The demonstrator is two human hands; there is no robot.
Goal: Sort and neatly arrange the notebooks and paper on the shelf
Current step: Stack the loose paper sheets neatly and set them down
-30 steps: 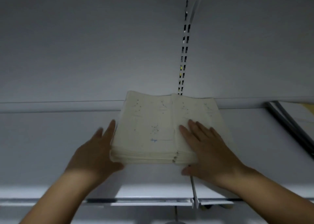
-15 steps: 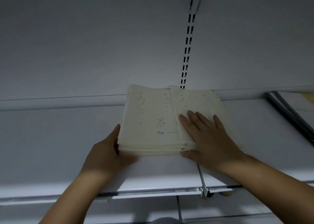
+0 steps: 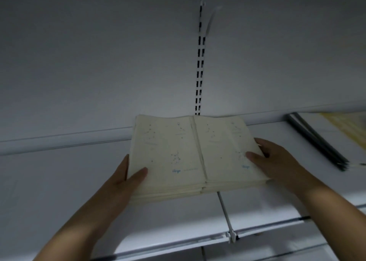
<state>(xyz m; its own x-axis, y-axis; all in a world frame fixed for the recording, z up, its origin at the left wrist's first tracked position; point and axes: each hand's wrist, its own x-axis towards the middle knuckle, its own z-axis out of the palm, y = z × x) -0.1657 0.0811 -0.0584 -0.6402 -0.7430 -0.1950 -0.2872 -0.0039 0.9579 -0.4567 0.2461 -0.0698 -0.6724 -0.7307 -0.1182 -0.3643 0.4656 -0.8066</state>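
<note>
Two cream notebook stacks lie side by side on the white shelf (image 3: 59,177), their far edges near the back wall. The left stack (image 3: 166,153) and the right stack (image 3: 223,148) touch along a middle seam; both covers carry faint dotted star patterns and small blue writing. My left hand (image 3: 120,183) grips the left stack's outer edge, thumb on top. My right hand (image 3: 277,161) grips the right stack's outer edge, thumb on the cover, fingers around the side.
A slotted upright (image 3: 200,62) runs up the back wall behind the stacks. At the far right of the shelf lie dark-edged items (image 3: 316,142) and a yellowish sheet (image 3: 344,126). The shelf's front rail (image 3: 178,243) has a joint clip (image 3: 231,235).
My right hand has slid from the top of the right stack to its outer edge. My left thumb has come onto the left cover. The two stacks now sit flush, and the view has shifted.
</note>
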